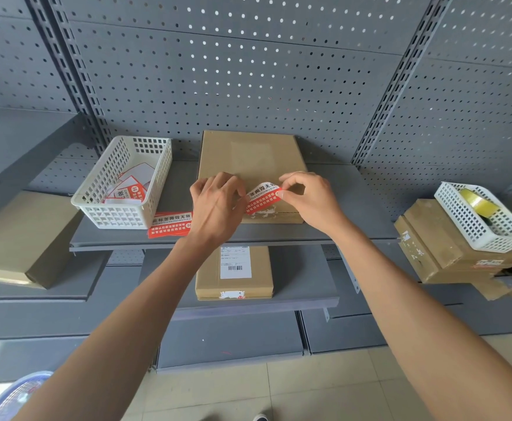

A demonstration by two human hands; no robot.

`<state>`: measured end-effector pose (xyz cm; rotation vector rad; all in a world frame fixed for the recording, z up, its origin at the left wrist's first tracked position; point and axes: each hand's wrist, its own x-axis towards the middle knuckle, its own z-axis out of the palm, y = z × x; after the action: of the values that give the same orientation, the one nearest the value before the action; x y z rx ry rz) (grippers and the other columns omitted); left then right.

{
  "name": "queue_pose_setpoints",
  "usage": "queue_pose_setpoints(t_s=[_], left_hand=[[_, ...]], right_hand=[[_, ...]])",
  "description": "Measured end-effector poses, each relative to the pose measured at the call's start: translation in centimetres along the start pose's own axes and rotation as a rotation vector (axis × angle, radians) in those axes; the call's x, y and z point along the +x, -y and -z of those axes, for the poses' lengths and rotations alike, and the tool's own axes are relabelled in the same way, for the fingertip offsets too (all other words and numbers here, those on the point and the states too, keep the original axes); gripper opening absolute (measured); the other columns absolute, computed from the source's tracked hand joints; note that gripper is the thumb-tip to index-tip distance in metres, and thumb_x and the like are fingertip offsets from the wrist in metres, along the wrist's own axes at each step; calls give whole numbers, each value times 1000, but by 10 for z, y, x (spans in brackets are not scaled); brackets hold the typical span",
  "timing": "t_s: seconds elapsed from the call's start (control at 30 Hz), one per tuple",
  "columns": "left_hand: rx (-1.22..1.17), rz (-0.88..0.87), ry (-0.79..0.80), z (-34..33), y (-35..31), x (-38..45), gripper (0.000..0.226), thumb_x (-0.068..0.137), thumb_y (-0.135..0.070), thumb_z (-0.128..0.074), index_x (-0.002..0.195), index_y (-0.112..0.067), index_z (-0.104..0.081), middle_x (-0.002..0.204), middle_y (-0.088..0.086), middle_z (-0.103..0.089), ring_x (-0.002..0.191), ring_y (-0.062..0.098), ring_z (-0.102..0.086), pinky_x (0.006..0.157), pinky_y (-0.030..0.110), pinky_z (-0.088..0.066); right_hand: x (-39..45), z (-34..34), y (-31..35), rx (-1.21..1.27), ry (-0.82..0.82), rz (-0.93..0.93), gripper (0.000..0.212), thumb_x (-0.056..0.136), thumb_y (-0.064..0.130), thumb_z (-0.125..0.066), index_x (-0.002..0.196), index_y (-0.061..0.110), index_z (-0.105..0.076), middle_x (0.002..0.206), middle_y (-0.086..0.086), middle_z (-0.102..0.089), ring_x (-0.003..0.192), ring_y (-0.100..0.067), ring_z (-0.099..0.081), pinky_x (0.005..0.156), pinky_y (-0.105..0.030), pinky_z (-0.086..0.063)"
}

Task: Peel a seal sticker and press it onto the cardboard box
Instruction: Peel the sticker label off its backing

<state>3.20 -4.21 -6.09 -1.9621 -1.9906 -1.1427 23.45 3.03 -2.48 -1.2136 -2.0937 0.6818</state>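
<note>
- The seal sticker (262, 197), red and white with printed characters, was held between both hands just above the near edge of the cardboard box (250, 159), which lay flat on the grey shelf (355, 208).
- The right hand (311, 197) pinched the sticker's 3 o'clock end between thumb and forefinger, with the other fingers curled in; the grip looked light, probably so the adhesive side stayed off the skin.
- The left hand (216, 202) was closed on the 9 o'clock end, fingers bent over it. Whether it gripped the sticker itself or a backing sheet could not be told, since the fingers hid that end.
- The sticker bowed upward in the middle, which suggests it was not yet pressed down. It hung over the box's front lip, where torn white and red residue (262, 215) showed, so the seam at that edge seemed the intended spot.
- Holding both ends taut would have let the person lower the strip squarely across the seam without wrinkles; that is a judgement, not something seen.
- A loose stack of spare stickers (169, 224) lay on the shelf at 9 o'clock from the hands, near at hand for the next box.
- Beyond it, at about 10 o'clock, stood a white basket (121, 205) holding what looked like peeled backings and a few stickers.
- On the lower shelf, at 6 o'clock, sat a second box (233, 287) bearing a shipping label.
</note>
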Motion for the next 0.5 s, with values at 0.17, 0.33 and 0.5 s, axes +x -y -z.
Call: queue_pose_setpoints(t_s=[0.17, 0.33, 0.5], left_hand=[[-67, 99, 31, 5, -8, 7, 30, 85, -32, -66, 106, -21, -47, 99, -9, -66, 96, 21, -57, 91, 37, -27], [23, 26, 192, 4, -17, 27, 36, 85, -50, -67, 115, -30, -60, 113, -9, -64, 112, 23, -52, 93, 41, -29], [-38, 37, 279, -4, -28, 39, 24, 86, -55, -64, 103, -38, -71, 120, -11, -63, 118, 21, -48, 92, 42, -25]], right_hand=[[0, -1, -1, 5, 5, -7, 5, 86, 18, -75, 84, 15, -71, 116, 6, -70, 113, -9, -58, 92, -19, -33], [1, -1, -2, 9, -1, -7, 7, 85, 20, -76, 81, 19, -71, 116, 6, -71, 114, -10, -59, 97, -23, -37], [1, -2, -4, 26, -25, -20, 7, 83, 19, -77, 81, 16, -72, 115, 4, -72, 112, -9, -61, 99, -23, -40]])
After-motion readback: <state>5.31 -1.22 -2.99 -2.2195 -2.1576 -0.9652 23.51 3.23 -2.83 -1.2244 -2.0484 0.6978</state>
